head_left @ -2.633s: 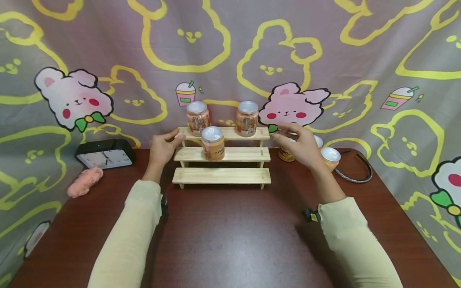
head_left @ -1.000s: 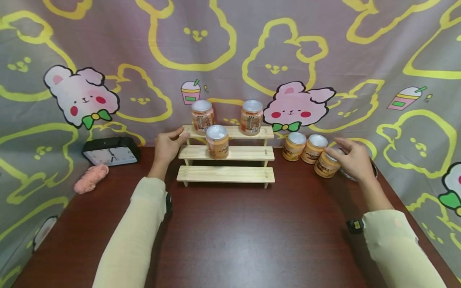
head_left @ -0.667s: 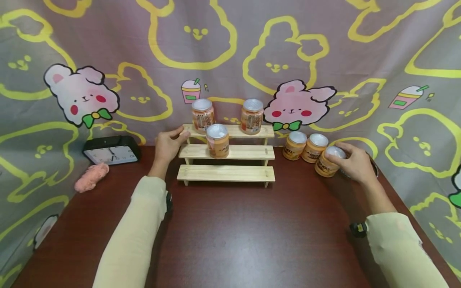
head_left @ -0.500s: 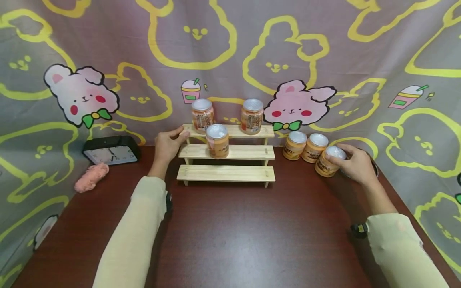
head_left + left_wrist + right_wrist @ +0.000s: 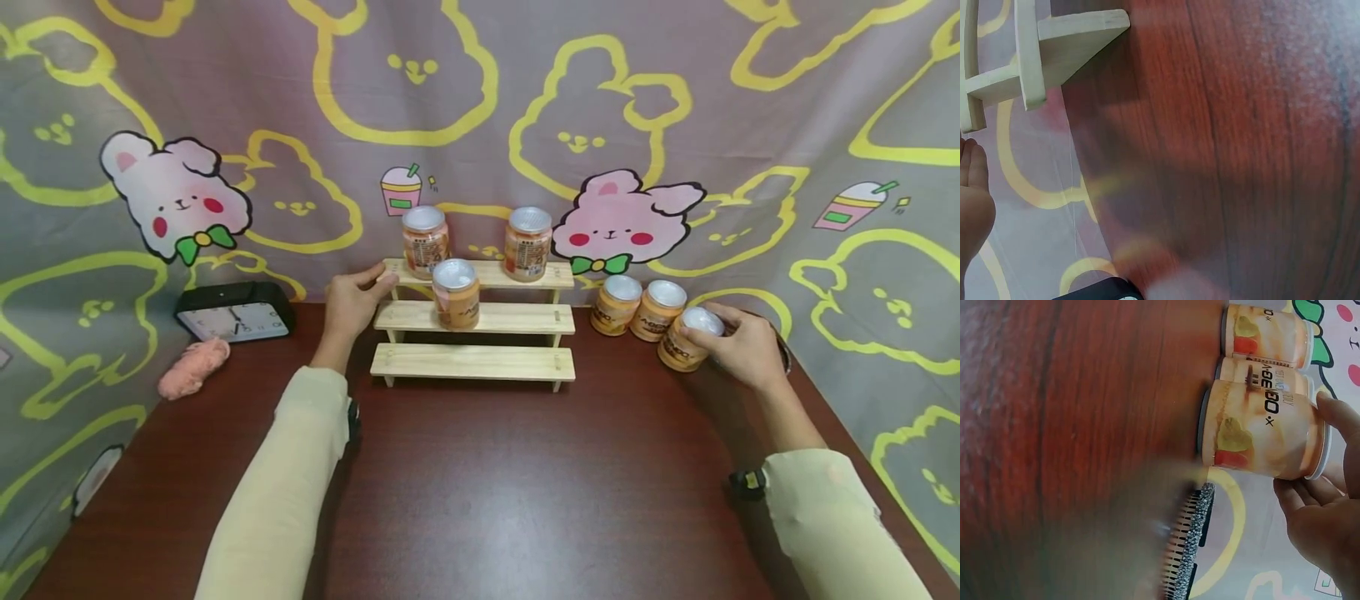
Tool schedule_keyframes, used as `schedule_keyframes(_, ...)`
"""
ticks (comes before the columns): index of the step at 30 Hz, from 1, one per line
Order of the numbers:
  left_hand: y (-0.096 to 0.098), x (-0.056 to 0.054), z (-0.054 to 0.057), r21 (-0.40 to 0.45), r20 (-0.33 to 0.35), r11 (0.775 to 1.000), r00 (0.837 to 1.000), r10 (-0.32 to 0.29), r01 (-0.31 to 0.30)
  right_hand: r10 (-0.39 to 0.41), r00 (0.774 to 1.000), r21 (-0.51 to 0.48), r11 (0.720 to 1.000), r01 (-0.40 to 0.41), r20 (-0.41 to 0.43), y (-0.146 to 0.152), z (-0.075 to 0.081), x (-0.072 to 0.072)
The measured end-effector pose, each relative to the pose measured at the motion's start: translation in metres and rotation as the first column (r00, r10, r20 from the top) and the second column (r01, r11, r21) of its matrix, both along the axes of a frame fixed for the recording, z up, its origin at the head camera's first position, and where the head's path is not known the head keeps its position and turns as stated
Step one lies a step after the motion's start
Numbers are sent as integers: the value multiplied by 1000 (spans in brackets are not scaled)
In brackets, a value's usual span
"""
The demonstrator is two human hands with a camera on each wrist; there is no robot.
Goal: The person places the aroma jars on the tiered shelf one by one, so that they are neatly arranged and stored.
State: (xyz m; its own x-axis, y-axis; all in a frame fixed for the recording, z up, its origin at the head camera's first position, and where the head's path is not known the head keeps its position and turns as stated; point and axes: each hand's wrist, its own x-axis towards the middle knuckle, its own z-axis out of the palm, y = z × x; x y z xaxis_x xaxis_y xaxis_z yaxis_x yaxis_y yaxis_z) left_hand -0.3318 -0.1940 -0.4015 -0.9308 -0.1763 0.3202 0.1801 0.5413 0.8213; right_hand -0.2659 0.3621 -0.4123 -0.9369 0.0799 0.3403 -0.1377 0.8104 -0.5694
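Note:
A three-tier wooden display rack [image 5: 472, 363] stands toward the back of the table. My left hand [image 5: 350, 305] holds the left end of its top shelf between thumb and fingers; in the left wrist view only part of that hand [image 5: 975, 200] shows, beside the shelf ends. Two orange cans [image 5: 426, 246] with silver lids sit on the top shelf, and another can [image 5: 457, 300] is on the middle one. At right, my right hand [image 5: 742, 343] grips the nearest of three cans [image 5: 678, 348] around its lid, thumb on one side and fingers on the other [image 5: 1266, 431].
Right behind the gripped can stand two more cans [image 5: 655, 318]. A glittery toothed headband [image 5: 1188, 544] lies beside it. On the left are a black clock [image 5: 236, 317] and a fluffy pink item [image 5: 193, 368]. A patterned curtain [image 5: 300, 92] encloses the table [image 5: 480, 500].
My right hand has moved right, from beside the rack to the nearest can, and has closed around its lid. My left hand stays at the rack's top shelf; the view has shifted slightly.

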Motion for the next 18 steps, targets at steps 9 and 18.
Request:
schedule_keyframes(9, 0, -2, -1, -6, -2, 1000, 1000, 3, -3, 0, 1000, -18, 1000, 0, -5, 0, 3, 4)
schedule_keyframes(18, 0, -1, 0, -4, 13, 1000, 1000, 6, -6, 32, 998, -40, 999, -34, -50, -3, 8, 7)
